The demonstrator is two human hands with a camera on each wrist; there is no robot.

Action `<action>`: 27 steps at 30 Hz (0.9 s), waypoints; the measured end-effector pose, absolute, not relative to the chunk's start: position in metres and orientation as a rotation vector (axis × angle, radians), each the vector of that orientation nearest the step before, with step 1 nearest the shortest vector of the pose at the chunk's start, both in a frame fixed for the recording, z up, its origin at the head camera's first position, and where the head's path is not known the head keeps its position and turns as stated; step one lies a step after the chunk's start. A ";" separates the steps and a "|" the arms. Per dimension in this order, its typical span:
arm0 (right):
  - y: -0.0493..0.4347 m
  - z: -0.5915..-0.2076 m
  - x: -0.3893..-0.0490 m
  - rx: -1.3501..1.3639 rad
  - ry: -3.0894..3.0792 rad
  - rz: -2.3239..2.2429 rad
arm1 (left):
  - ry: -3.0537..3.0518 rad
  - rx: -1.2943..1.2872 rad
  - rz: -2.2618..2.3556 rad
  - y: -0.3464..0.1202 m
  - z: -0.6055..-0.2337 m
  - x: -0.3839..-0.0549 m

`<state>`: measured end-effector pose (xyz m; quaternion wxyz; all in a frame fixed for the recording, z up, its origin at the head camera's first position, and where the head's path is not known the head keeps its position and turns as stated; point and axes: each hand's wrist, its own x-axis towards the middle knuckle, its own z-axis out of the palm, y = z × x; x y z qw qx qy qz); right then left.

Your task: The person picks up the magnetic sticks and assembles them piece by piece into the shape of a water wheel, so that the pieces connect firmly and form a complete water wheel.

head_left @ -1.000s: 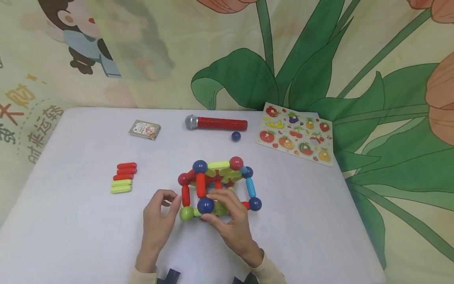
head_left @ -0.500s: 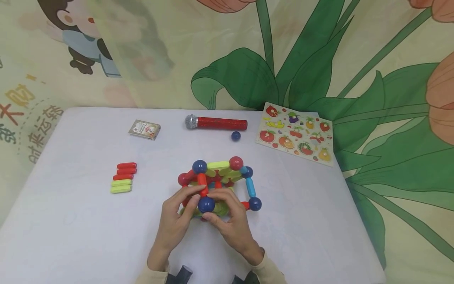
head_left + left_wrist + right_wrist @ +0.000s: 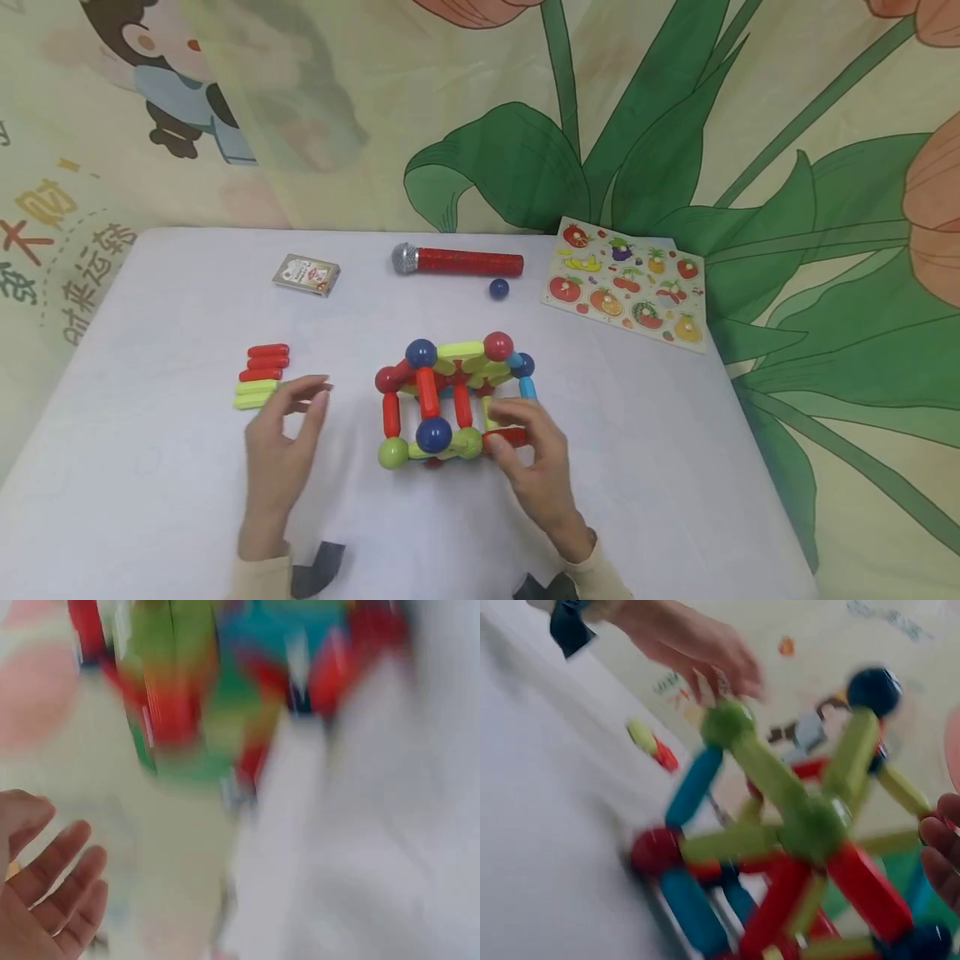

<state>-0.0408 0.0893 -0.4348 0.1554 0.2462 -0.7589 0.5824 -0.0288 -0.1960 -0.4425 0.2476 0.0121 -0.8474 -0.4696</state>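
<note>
A frame of magnetic rods (image 3: 462, 407) and balls, in red, green, blue and yellow-green, stands on the white table in the head view. At its front a dark blue ball (image 3: 433, 435) joins the lower end of a red rod (image 3: 427, 392). My left hand (image 3: 279, 454) is apart from the frame, near the loose rods; its fingers bend loosely around nothing, as the blurred left wrist view also shows. My right hand (image 3: 536, 467) is at the frame's right side, thumb and fingers spread near a red rod (image 3: 508, 437); I cannot tell whether they touch it.
Loose red rods (image 3: 267, 362) and yellow-green rods (image 3: 257, 394) lie in a column at left. Toward the back are a small card box (image 3: 306, 274), a red microphone (image 3: 468, 262), a loose blue ball (image 3: 498, 289) and a fruit picture board (image 3: 626, 283). Patterned cloth hangs behind.
Both hands have let go at the blue ball, which stays on the red rod. My left hand has moved left toward the loose rods, my right hand to the frame's right side.
</note>
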 end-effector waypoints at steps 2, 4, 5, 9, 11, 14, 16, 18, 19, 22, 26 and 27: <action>0.106 -0.439 -0.045 0.590 -2.175 1.631 | -2.396 0.180 -1.145 -0.225 -0.453 -0.030; 0.123 -0.446 -0.050 0.455 -2.195 1.592 | -2.515 0.323 -1.047 -0.250 -0.462 -0.030; 0.131 -0.450 -0.052 0.385 -2.223 1.558 | -2.579 0.390 -1.016 -0.260 -0.465 -0.028; 0.156 -0.470 -0.060 0.119 -2.341 1.434 | -2.752 0.543 -0.991 -0.288 -0.478 -0.024; 0.164 -0.481 -0.063 0.014 -2.383 1.411 | -2.766 0.582 -1.019 -0.294 -0.484 -0.023; 0.173 -0.496 -0.064 -0.110 -2.419 1.454 | -2.761 0.640 -1.055 -0.300 -0.492 -0.024; 0.177 -0.505 -0.063 -0.148 -2.441 1.479 | -2.750 0.673 -1.071 -0.303 -0.497 -0.026; 0.179 -0.513 -0.064 -0.159 -2.454 1.491 | -2.745 0.686 -1.087 -0.305 -0.501 -0.029; 0.180 -0.516 -0.064 -0.153 -2.458 1.489 | -2.749 0.689 -1.094 -0.307 -0.503 -0.030; 0.181 -0.520 -0.066 -0.132 -2.451 1.485 | -2.749 0.680 -1.114 -0.309 -0.506 -0.033; 0.182 -0.519 -0.067 -0.119 -2.444 1.494 | -2.759 0.698 -1.117 -0.309 -0.505 -0.032; 0.182 -0.519 -0.067 -0.121 -2.443 1.499 | -2.757 0.716 -1.127 -0.308 -0.504 -0.031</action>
